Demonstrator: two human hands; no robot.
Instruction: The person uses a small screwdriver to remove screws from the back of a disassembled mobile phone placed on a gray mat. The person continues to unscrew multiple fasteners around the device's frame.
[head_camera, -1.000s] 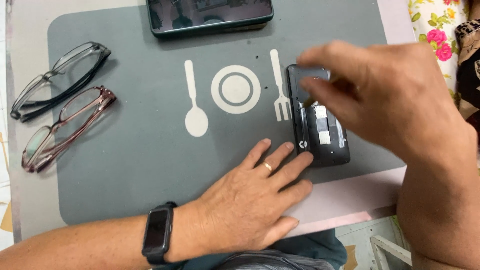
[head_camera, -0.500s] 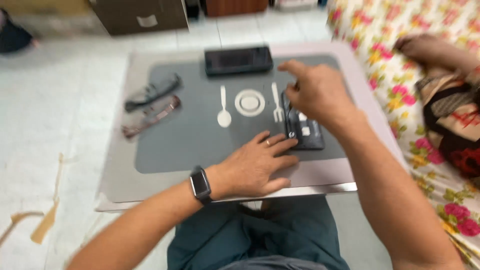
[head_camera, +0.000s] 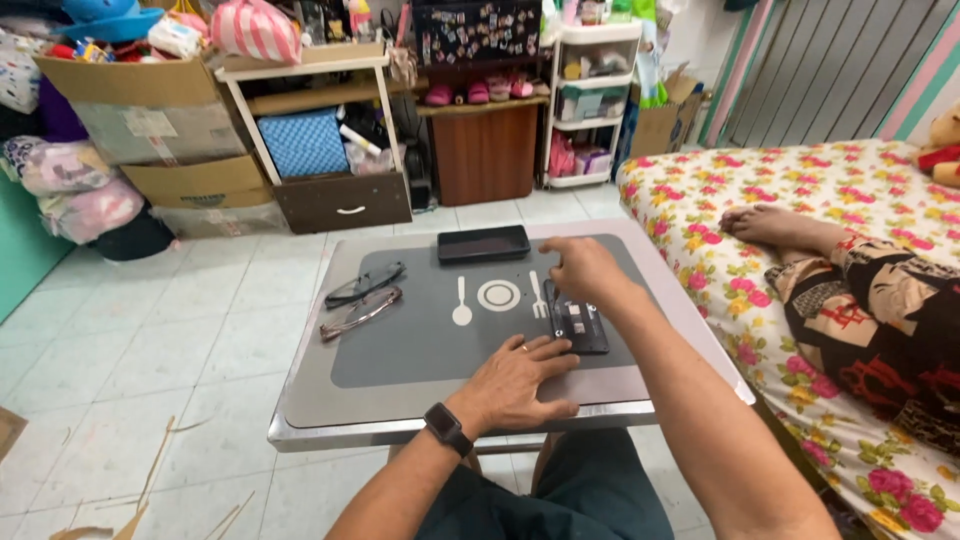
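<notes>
A small black device (head_camera: 580, 327) with white parts on top lies on a grey placemat (head_camera: 420, 340) on a low table (head_camera: 330, 425). My right hand (head_camera: 582, 268) hovers over its far end, fingers bent and touching or nearly touching it. My left hand (head_camera: 518, 380) rests flat on the mat just in front of the device, fingers spread toward it, a ring on one finger and a black watch (head_camera: 447, 428) on the wrist. A black case (head_camera: 483, 243) lies at the mat's far edge.
Two pairs of glasses (head_camera: 362, 298) lie on the mat's left side. A bed with a flowered sheet (head_camera: 800, 200) stands to the right, with another person's leg and foot (head_camera: 790, 228) on it. Shelves, boxes and drawers (head_camera: 330, 130) line the far wall.
The view has pulled back and tilted up, from a close look at the mat to the whole room. Both hands stay at the black device in much the same positions.
</notes>
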